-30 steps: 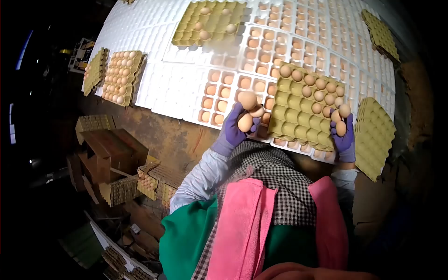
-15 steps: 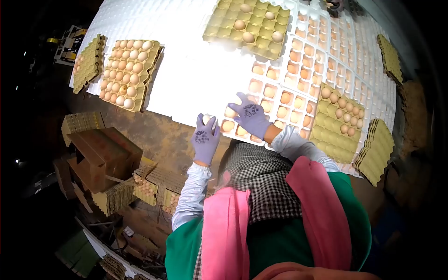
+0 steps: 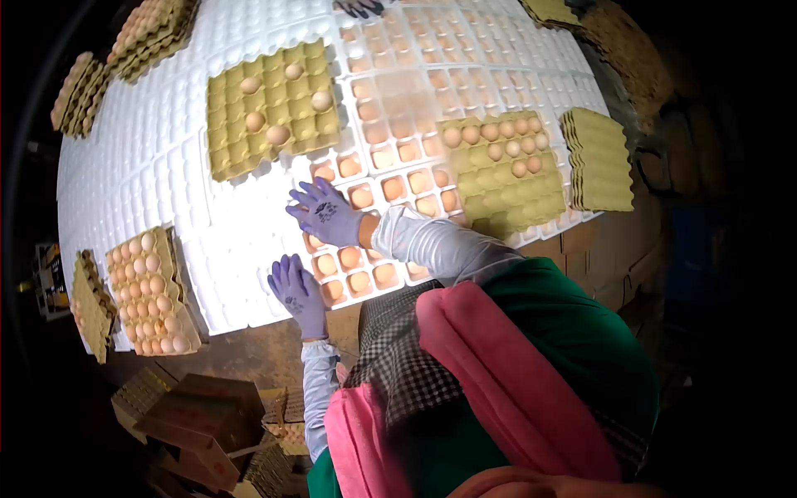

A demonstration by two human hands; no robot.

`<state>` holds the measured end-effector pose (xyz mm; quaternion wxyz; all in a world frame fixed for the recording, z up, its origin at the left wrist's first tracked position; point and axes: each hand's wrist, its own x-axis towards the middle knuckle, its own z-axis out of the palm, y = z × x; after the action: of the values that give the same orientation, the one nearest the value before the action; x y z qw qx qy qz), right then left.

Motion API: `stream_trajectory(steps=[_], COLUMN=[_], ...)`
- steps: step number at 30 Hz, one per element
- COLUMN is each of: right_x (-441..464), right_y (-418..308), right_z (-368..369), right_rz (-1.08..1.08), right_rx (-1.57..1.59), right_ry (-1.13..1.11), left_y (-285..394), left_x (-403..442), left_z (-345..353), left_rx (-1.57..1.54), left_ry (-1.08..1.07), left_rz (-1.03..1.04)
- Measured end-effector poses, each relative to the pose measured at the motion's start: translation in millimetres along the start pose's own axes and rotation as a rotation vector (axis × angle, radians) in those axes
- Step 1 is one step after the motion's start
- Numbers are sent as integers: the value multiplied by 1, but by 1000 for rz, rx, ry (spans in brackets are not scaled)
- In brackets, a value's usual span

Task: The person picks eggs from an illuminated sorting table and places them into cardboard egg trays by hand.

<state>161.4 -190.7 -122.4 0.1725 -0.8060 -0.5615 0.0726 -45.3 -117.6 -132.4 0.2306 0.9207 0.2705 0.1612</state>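
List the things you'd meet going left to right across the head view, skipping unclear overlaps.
Tray packed with eggs, left gloved hand, partly filled egg tray, stacked trays.

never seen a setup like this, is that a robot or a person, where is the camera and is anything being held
It's a person, not a machine. The camera is worn on their head, looking down past their body at their purple-gloved hands. The right hand is spread over the white trays; the left hand is near their front edge. Many pockets hold eggs. Two yellowish trays lie on top: the middle one carries five eggs, the right one is partly filled. No egg shows in either hand, but the palms are hidden. Another gloved hand shows at the top edge.
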Motion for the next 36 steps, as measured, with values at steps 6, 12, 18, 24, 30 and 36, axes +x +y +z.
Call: stream_trajectory(steps=[6, 12, 18, 24, 30, 36], right_x=[-141, -321, -346, -369, -360, -403], right_y=[91, 233, 247, 294, 300, 324], right_z=[-140, -198, -225, -226, -225, -259], right_rz=[267, 323, 539, 503, 431, 808], right_rx=[246, -132, 527, 622, 161, 1544], right_ry=[143, 22, 312, 406, 54, 510], left_y=[-9, 124, 310, 305, 365, 358], left_x=[1, 79, 166, 163, 186, 181], left_z=[1, 26, 137, 147, 135, 149], left_rx=[43, -184, -30, -623, -283, -48], left_ry=[28, 180, -216, -218, -562, -480], left_rz=[-25, 77, 610, 156, 240, 365])
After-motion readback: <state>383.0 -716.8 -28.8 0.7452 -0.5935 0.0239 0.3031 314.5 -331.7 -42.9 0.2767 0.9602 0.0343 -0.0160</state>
